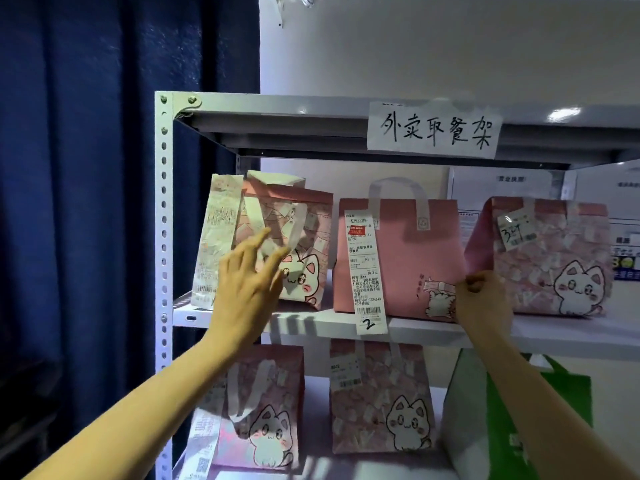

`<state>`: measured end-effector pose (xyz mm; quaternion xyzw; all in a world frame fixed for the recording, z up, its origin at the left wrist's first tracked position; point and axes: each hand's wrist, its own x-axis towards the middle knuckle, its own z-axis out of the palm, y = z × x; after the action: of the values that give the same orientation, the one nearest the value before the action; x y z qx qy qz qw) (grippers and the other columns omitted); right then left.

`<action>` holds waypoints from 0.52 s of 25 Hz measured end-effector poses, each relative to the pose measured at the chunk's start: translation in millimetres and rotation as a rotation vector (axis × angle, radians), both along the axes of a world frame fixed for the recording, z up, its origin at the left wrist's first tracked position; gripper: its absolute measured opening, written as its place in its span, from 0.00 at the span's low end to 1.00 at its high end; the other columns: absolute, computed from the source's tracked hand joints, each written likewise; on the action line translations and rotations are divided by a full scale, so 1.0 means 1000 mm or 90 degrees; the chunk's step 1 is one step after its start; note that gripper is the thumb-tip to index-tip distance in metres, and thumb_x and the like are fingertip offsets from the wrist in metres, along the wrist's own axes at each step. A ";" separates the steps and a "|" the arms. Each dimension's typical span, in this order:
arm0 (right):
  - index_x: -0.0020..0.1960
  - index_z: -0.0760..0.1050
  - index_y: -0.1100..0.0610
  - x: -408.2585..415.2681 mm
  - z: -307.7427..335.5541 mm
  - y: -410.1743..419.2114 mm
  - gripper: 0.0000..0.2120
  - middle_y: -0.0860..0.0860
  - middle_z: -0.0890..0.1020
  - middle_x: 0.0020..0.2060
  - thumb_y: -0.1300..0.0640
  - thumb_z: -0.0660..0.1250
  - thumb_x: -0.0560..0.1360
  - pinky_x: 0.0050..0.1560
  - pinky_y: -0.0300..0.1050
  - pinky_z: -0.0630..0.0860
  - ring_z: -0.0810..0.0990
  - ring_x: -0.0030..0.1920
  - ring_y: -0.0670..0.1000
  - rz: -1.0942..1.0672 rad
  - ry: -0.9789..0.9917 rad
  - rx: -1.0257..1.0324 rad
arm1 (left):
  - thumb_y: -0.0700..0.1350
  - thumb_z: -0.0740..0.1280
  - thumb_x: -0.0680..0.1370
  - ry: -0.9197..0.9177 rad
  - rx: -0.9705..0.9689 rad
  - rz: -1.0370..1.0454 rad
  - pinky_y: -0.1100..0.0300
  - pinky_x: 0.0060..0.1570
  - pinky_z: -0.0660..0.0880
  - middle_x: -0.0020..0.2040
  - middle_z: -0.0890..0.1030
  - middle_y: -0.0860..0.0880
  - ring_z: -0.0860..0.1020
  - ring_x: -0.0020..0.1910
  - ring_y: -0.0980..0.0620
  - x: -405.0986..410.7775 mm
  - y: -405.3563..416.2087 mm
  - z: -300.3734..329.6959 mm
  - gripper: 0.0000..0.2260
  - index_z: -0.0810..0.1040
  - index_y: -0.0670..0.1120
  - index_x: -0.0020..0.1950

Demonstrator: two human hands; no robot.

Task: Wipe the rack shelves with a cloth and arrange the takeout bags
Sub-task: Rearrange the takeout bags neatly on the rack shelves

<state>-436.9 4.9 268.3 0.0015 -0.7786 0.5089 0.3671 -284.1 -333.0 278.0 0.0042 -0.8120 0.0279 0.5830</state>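
Three pink cat-print takeout bags stand on the middle shelf [311, 323] of the grey metal rack. My left hand [247, 282] reaches up with straight fingers and touches the front of the left bag [304, 230], beside its long receipt [216, 237]. The middle bag [408, 258] carries a receipt marked 2. My right hand [483, 299] has its fingers curled at the lower left corner of the right bag [554, 258] and seems to pinch that edge. No cloth is in view.
On the lower shelf stand two more pink cat bags [263, 410] [381, 400] and a white and green bag [512, 410]. A handwritten paper sign [433, 129] hangs from the top shelf edge. A dark blue curtain [86, 202] hangs to the left of the rack.
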 end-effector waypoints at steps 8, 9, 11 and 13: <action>0.60 0.72 0.50 0.005 -0.010 -0.005 0.10 0.53 0.81 0.53 0.55 0.65 0.79 0.48 0.54 0.78 0.80 0.49 0.58 0.053 0.004 0.037 | 0.59 0.51 0.79 -0.257 0.057 0.074 0.42 0.67 0.65 0.74 0.68 0.39 0.66 0.73 0.37 -0.012 0.004 -0.059 0.25 0.71 0.56 0.74; 0.60 0.72 0.50 0.005 -0.011 -0.005 0.11 0.53 0.81 0.53 0.56 0.64 0.78 0.48 0.53 0.77 0.80 0.49 0.58 0.052 0.002 0.038 | 0.59 0.50 0.79 -0.266 0.055 0.077 0.43 0.68 0.64 0.75 0.67 0.40 0.65 0.73 0.38 -0.014 0.001 -0.057 0.25 0.70 0.57 0.75; 0.60 0.72 0.50 0.006 -0.011 -0.005 0.11 0.54 0.82 0.53 0.57 0.64 0.78 0.47 0.52 0.77 0.79 0.49 0.58 0.050 0.002 0.038 | 0.60 0.51 0.80 -0.281 0.052 0.076 0.43 0.70 0.63 0.78 0.63 0.43 0.62 0.75 0.40 -0.019 -0.004 -0.055 0.25 0.65 0.58 0.77; 0.60 0.71 0.51 0.007 -0.009 -0.006 0.10 0.54 0.82 0.52 0.57 0.64 0.79 0.47 0.53 0.77 0.79 0.48 0.59 0.048 -0.001 0.038 | 0.61 0.51 0.81 -0.303 0.058 0.066 0.44 0.70 0.62 0.79 0.61 0.45 0.61 0.75 0.41 -0.023 -0.009 -0.052 0.25 0.63 0.59 0.77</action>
<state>-429.7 -0.6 259.0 0.0415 -0.7932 0.4990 0.3467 -306.8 -341.9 226.3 0.0657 -0.9255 0.0216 0.3724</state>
